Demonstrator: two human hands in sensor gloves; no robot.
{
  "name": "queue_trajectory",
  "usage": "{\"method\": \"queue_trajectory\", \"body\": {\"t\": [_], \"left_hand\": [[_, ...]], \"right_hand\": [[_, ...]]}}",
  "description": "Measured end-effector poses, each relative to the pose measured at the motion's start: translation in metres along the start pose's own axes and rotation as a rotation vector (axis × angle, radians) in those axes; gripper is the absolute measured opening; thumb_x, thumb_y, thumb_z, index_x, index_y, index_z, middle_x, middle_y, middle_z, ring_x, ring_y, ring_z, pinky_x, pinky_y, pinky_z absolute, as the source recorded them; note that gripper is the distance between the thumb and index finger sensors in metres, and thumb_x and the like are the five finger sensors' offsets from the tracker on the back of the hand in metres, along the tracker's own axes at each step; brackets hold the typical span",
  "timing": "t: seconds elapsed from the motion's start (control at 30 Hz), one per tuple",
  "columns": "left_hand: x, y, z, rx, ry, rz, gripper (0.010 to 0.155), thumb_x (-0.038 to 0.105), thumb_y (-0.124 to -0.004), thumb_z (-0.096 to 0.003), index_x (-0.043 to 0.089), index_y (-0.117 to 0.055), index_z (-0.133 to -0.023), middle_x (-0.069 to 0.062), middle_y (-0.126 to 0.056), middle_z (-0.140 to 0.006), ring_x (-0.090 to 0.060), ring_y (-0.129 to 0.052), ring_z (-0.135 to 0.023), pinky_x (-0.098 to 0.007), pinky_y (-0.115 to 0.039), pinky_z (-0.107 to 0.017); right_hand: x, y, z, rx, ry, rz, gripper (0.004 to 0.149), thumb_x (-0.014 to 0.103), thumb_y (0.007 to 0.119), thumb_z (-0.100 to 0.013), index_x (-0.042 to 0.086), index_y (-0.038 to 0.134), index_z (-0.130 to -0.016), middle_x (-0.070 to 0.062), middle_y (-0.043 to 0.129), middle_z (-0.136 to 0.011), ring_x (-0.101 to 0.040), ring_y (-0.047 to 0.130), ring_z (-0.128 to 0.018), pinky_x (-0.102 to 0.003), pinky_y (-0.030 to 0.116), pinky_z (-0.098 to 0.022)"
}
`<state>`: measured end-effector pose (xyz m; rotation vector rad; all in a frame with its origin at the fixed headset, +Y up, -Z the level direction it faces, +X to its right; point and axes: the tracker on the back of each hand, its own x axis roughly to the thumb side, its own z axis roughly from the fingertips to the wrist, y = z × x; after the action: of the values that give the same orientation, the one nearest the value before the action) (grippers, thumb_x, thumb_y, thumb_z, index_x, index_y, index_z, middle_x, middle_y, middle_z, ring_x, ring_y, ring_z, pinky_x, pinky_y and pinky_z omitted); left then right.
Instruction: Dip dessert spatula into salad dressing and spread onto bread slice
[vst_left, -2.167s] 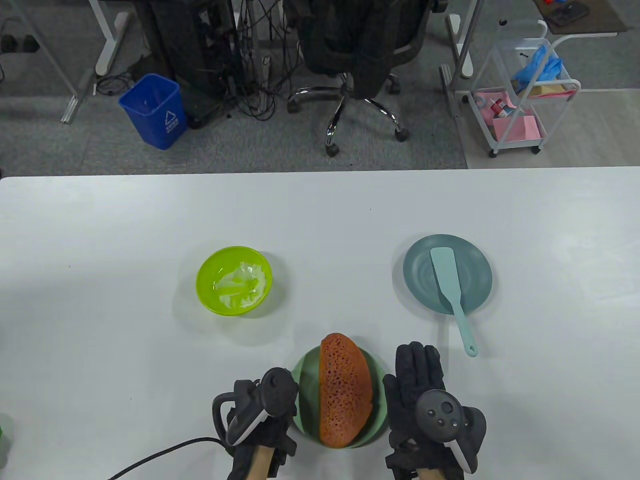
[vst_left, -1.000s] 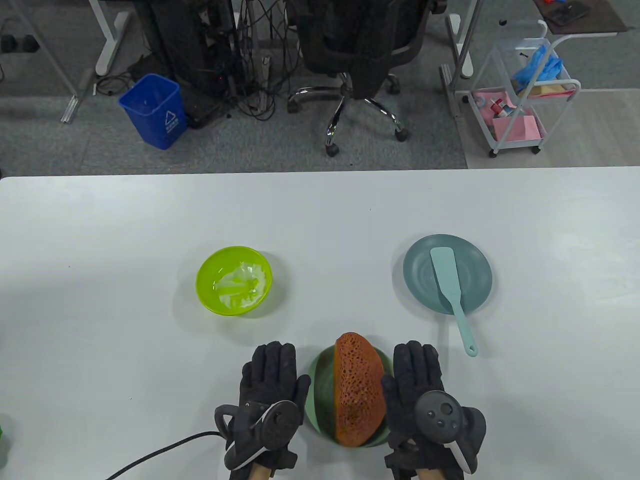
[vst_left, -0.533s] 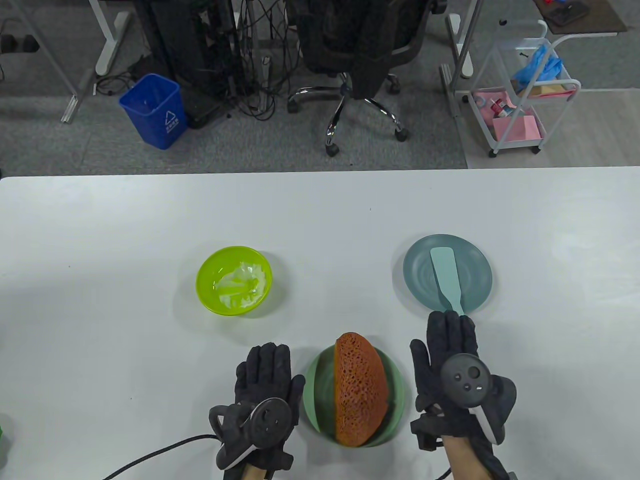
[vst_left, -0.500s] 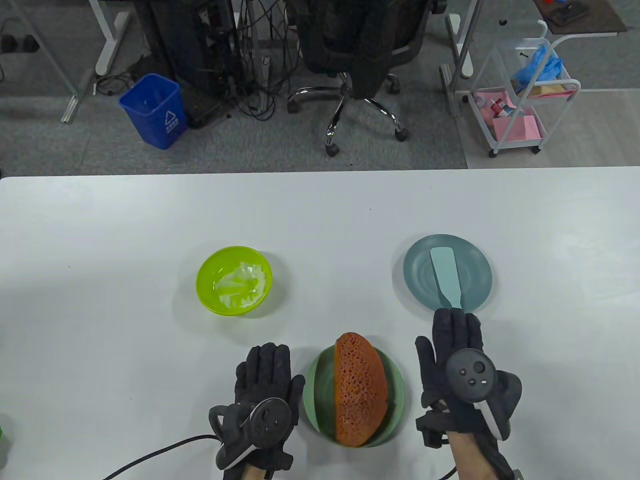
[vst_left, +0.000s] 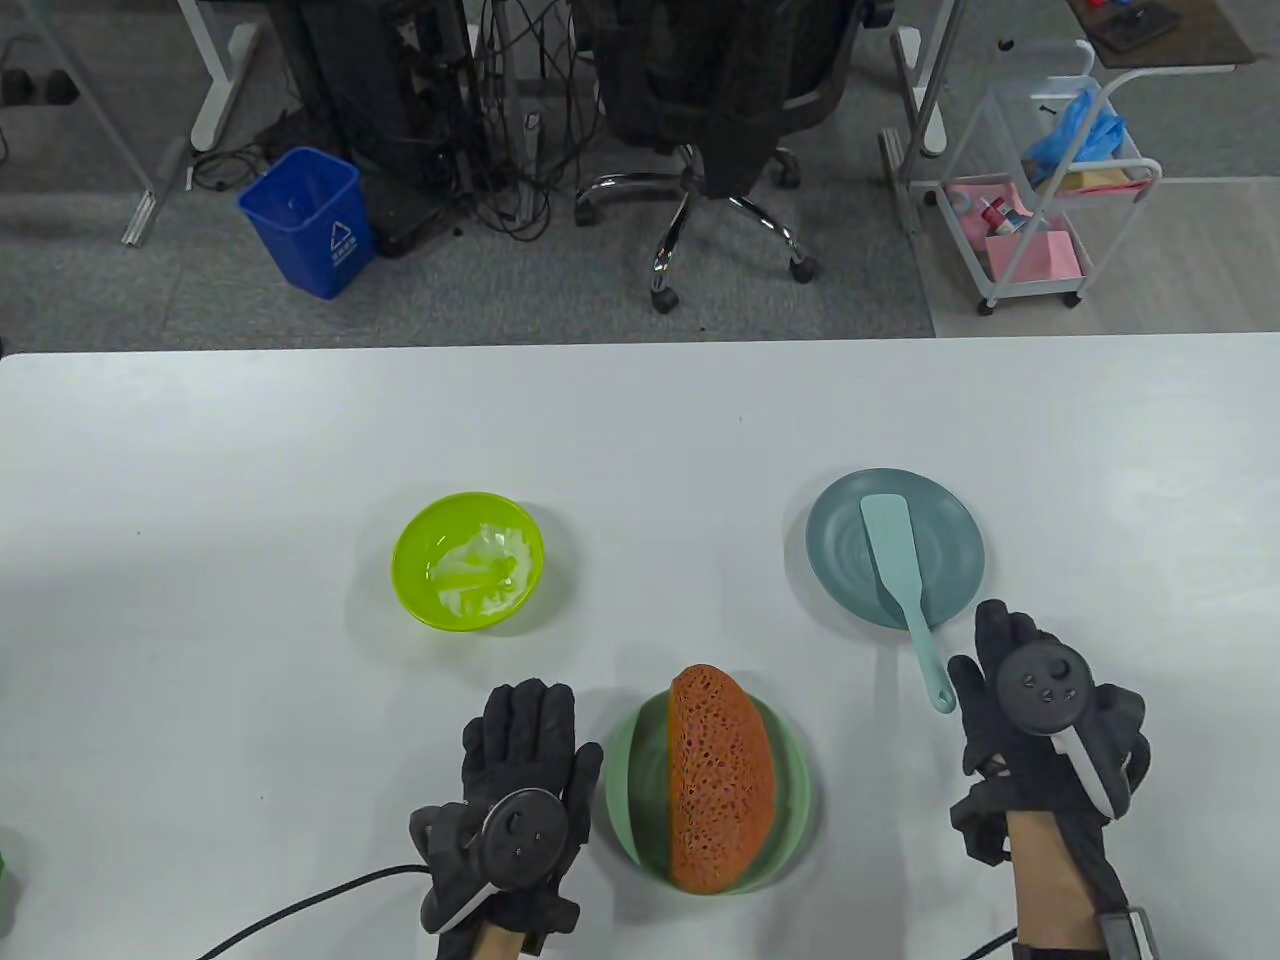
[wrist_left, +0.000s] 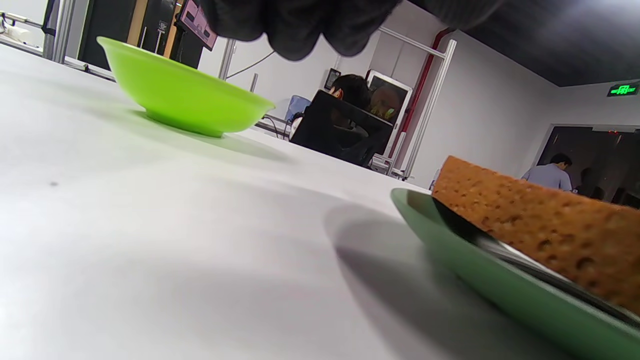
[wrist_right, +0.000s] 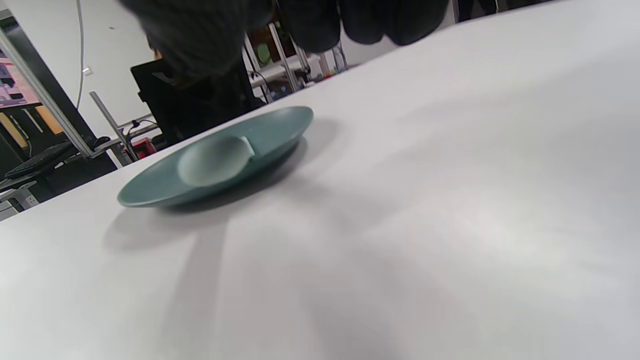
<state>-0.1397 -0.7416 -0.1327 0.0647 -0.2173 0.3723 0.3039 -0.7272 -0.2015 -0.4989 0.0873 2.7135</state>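
Observation:
A pale teal dessert spatula lies with its blade on a grey-blue plate and its handle over the table; its blade shows in the right wrist view. My right hand is open and empty, just right of the handle end. A brown bread slice lies on a green plate; it also shows in the left wrist view. My left hand rests flat and empty left of that plate. A lime bowl holds white dressing.
The white table stretches far beyond the dishes. A black cable runs from my left wrist to the near edge. A green object peeks in at the near left edge.
My right hand has moved from beside the bread plate up and right to the spatula's handle end. My left hand opened flat and shifted slightly left. The bread plate slid a little right.

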Motion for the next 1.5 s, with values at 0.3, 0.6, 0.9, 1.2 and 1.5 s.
{"method": "queue_trajectory", "body": {"t": [0.3, 0.6, 0.9, 1.2, 1.5], "left_hand": [[-0.003, 0.0, 0.0, 0.006, 0.011, -0.005, 0.067, 0.049, -0.054, -0.0645, 0.008, -0.053, -0.116, -0.028, -0.049, -0.117, -0.057, -0.052, -0.106, -0.068, -0.043, -0.071], [-0.004, 0.0, 0.0, 0.011, 0.016, -0.007, 0.067, 0.05, -0.054, -0.0645, 0.008, -0.053, -0.116, -0.027, -0.049, -0.117, -0.057, -0.052, -0.106, -0.068, -0.043, -0.071], [-0.005, -0.001, 0.0, 0.003, 0.02, -0.005, 0.067, 0.05, -0.054, -0.0644, 0.007, -0.054, -0.116, -0.027, -0.05, -0.117, -0.056, -0.053, -0.106, -0.068, -0.044, -0.071], [-0.007, -0.002, -0.001, -0.007, 0.061, 0.002, 0.067, 0.05, -0.051, -0.0648, 0.008, -0.054, -0.116, -0.027, -0.05, -0.117, -0.057, -0.053, -0.106, -0.068, -0.044, -0.071], [-0.008, -0.001, -0.001, 0.001, 0.053, 0.014, 0.069, 0.052, -0.05, -0.0645, 0.007, -0.054, -0.116, -0.028, -0.05, -0.117, -0.057, -0.053, -0.106, -0.068, -0.044, -0.071]], "right_hand": [[-0.015, 0.023, -0.022, 0.1, -0.096, -0.02, 0.08, 0.015, 0.095, -0.055, 0.044, 0.042, -0.107, 0.003, 0.038, -0.12, -0.031, 0.047, -0.115, -0.044, 0.052, -0.086], [-0.006, 0.037, -0.029, 0.196, -0.227, -0.039, 0.083, 0.013, 0.096, -0.053, 0.053, 0.044, -0.103, 0.008, 0.024, -0.12, -0.031, 0.051, -0.11, -0.051, 0.052, -0.084], [0.007, 0.045, -0.032, 0.237, -0.29, -0.016, 0.073, 0.016, 0.093, -0.055, 0.053, 0.051, -0.102, 0.007, 0.025, -0.119, -0.033, 0.061, -0.102, -0.05, 0.061, -0.074], [0.02, 0.049, -0.039, 0.274, -0.339, -0.041, 0.058, 0.018, 0.09, -0.057, 0.045, 0.064, -0.101, 0.0, 0.028, -0.119, -0.032, 0.061, -0.106, -0.048, 0.062, -0.078], [0.021, 0.045, -0.04, 0.216, -0.35, -0.108, 0.05, 0.017, 0.084, -0.058, 0.041, 0.068, -0.099, -0.002, 0.027, -0.118, -0.028, 0.059, -0.111, -0.039, 0.065, -0.083]]}}
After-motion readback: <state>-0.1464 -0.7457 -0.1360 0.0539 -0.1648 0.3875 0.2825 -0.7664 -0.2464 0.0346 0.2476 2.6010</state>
